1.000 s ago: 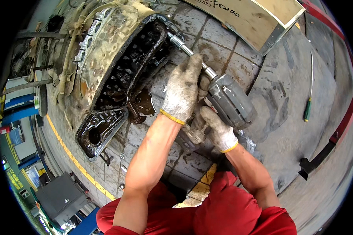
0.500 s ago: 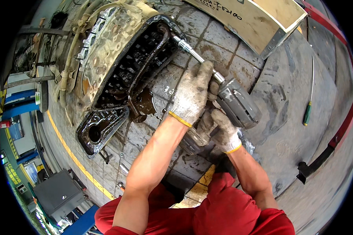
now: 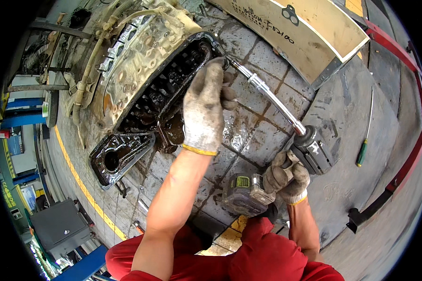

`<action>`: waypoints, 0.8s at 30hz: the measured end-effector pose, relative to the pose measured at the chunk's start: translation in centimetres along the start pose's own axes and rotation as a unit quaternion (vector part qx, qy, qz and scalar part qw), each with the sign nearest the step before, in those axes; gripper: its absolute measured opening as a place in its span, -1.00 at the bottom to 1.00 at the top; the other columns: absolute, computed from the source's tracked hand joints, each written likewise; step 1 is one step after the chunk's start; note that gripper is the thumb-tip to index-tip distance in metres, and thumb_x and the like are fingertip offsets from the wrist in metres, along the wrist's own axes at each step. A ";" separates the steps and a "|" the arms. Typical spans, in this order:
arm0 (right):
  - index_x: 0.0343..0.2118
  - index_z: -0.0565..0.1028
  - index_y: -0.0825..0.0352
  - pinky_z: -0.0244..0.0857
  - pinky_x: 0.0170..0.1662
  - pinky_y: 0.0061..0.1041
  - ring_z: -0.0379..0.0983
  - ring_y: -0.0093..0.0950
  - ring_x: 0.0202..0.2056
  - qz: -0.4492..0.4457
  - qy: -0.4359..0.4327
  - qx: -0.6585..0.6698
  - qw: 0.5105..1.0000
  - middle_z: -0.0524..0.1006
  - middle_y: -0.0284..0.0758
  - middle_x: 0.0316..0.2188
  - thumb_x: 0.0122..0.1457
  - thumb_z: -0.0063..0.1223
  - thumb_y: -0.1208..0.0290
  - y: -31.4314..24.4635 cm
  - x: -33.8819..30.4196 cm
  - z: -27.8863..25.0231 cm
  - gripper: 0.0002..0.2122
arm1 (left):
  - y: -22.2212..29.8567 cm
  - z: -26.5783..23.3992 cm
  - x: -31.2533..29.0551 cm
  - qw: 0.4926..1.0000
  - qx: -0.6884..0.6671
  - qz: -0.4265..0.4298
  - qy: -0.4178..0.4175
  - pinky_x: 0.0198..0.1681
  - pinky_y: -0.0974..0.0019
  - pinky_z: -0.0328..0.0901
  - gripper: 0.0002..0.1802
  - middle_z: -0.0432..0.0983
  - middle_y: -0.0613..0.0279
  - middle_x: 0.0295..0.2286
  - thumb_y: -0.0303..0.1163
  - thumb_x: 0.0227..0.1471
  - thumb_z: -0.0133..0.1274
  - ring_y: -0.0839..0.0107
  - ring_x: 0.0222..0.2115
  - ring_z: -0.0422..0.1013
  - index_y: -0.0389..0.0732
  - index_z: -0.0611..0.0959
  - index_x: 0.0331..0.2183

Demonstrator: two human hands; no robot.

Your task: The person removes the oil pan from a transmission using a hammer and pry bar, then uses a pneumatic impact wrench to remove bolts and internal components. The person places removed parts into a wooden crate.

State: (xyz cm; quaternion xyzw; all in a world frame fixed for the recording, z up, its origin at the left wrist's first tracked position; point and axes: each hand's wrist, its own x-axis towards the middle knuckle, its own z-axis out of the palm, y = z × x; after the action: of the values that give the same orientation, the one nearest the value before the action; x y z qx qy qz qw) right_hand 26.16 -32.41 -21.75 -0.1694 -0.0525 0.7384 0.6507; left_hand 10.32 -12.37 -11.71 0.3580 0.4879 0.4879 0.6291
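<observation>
My gloved right hand (image 3: 288, 178) is wrapped around the handle of a cordless impact wrench (image 3: 314, 150). Its battery (image 3: 244, 194) points toward the left. A long, shiny extension with a socket (image 3: 272, 98) runs up and left from the wrench, its tip close to my left fingertips. My gloved left hand (image 3: 205, 105) reaches over the near edge of an oily, opened engine (image 3: 140, 70); its fingers are curled, and whatever they hold is hidden. Beside that hand, a dark oil-coated pipe (image 3: 164, 133) runs along the engine's open side, partly covered by the hand.
An oily black cover (image 3: 119, 157) lies against the engine's lower end. At the upper right stands a cardboard box (image 3: 309, 33) with a small gasket on it. A green-handled screwdriver (image 3: 362, 152) lies on the right beside a red bar (image 3: 405, 159). Oil wets the floor tiles (image 3: 239, 136).
My left hand has let go of the extension and moved up and left to the engine's edge. The impact wrench has swung right and down in my right hand, its socket off the pipe's end.
</observation>
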 end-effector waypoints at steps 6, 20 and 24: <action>-0.10 0.50 0.30 0.27 -0.58 -0.27 0.32 -0.35 -0.67 0.015 0.028 0.035 0.999 0.37 -0.37 -0.66 0.05 0.36 0.09 -1.2 -0.9 0.1 -0.54 | 2.8 0.1 2.0 0.989 0.134 -0.018 -0.056 -0.47 0.55 0.27 -0.60 0.55 0.43 -0.40 -0.10 0.31 0.14 0.67 -0.51 0.35 -0.21 0.70 -0.04; -0.12 0.52 0.31 0.28 -0.56 -0.29 0.31 -0.40 -0.63 0.028 0.038 0.054 0.997 0.34 -0.39 -0.66 0.05 0.34 0.11 -2.1 -1.1 -0.7 -0.56 | 10.2 8.3 9.5 0.917 0.369 0.148 -0.019 -0.55 0.37 0.36 -0.47 0.59 0.18 -0.56 0.02 0.30 0.05 0.48 -0.62 0.46 -0.31 0.67 -0.08; -0.10 0.51 0.32 0.30 -0.53 -0.27 0.31 -0.40 -0.62 0.046 0.035 0.050 0.997 0.34 -0.40 -0.65 0.04 0.35 0.09 -1.4 -1.1 -0.7 -0.53 | 12.8 9.6 14.6 0.920 0.296 0.252 -0.052 -0.42 0.42 0.42 -0.34 0.70 0.14 -0.41 -0.06 0.28 0.11 0.52 -0.52 0.52 -0.35 0.48 0.21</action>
State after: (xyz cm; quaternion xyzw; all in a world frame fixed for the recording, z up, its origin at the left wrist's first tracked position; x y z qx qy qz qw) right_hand 27.77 -33.42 -21.75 -0.1646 0.0155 0.7629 0.6250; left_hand 16.88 5.34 -1.14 0.6634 0.4706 0.4445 0.3754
